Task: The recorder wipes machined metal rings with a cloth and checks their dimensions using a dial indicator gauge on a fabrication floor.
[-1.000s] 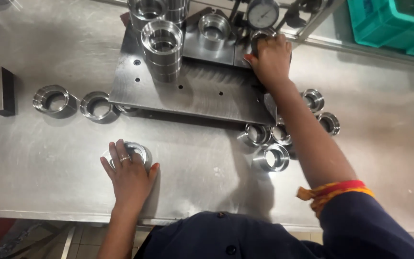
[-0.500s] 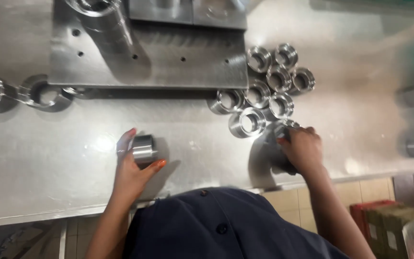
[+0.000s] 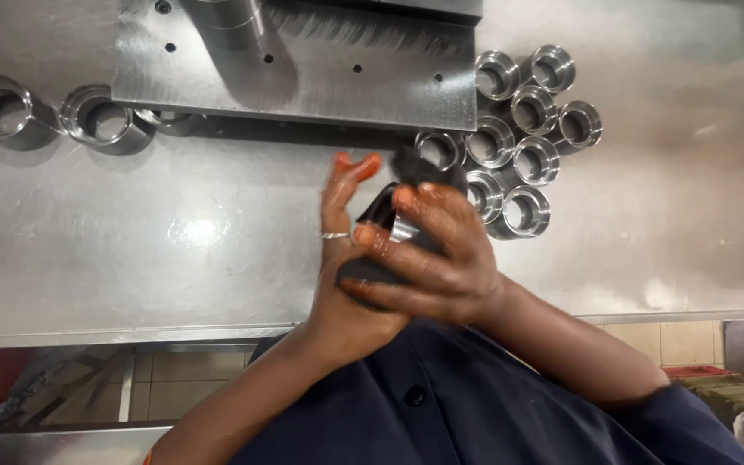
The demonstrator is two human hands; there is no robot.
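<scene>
Both hands have come together above the counter's (image 3: 131, 250) front edge: the left hand (image 3: 346, 258) has lifted its metal ring (image 3: 402, 228) off the surface, and the right hand (image 3: 424, 258) has brought a dark cloth (image 3: 411, 168), clamping it over the ring. The ring is now pressed between both palms, mostly hidden, just in front of the cluster of rings (image 3: 518, 129) beside the steel fixture plate (image 3: 303, 65), so it appears to be under wiping.

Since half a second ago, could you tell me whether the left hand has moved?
Yes. The left hand has lifted its metal ring off the steel table and come right to meet the right hand, nearer the cluster of rings.
</scene>
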